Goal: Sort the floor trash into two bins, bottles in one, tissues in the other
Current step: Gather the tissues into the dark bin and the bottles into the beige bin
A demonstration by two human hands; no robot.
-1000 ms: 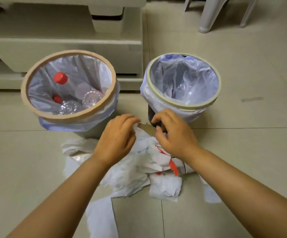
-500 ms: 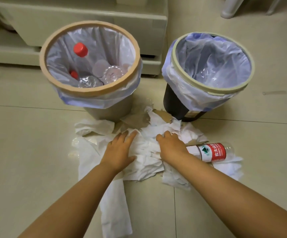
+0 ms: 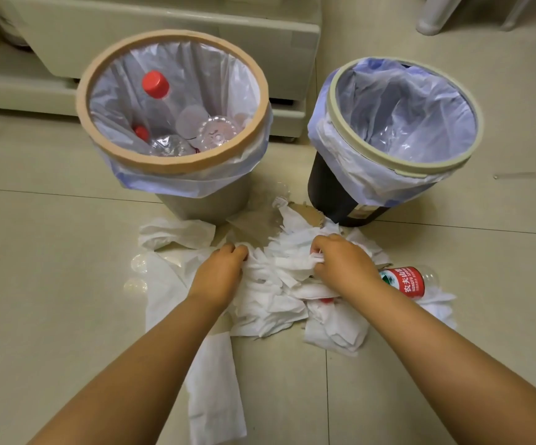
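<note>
- The tan-rimmed bin (image 3: pixel 176 167), beyond the left hand (image 3: pixel 218 274), already holds several clear bottles (image 3: pixel 167 104), two with red caps showing, so the bottle half of the sort looks mostly done
- One red-labelled bottle (image 3: pixel 409 282) lies on its side on the floor (image 3: pixel 51 284), just outside the wrist of the right hand (image 3: pixel 340 264) and partly bedded on tissue; it has not yet joined the others
- The dark bin (image 3: pixel 398 165), beyond the right hand, shows only its pale liner inside; no tissue is visible in it, so the tissue half appears barely begun, if at all
- The tissues (image 3: pixel 273 300) lie in a crumpled heap on the floor under and between both hands, with loose sheets spread out past the left hand and one long sheet (image 3: pixel 215 380) trailing back beside the left forearm
- The left hand's fingers are curled down into the heap, gripping a bunch; the right hand's fingers are curled too, pinching a fold of tissue, with a ridge of tissue between the two hands
- The step in hand looks like gathering the heap; what is left is to carry it to the dark bin, probably in more than one load, and to drop the last bottle into the tan-rimmed bin
</note>
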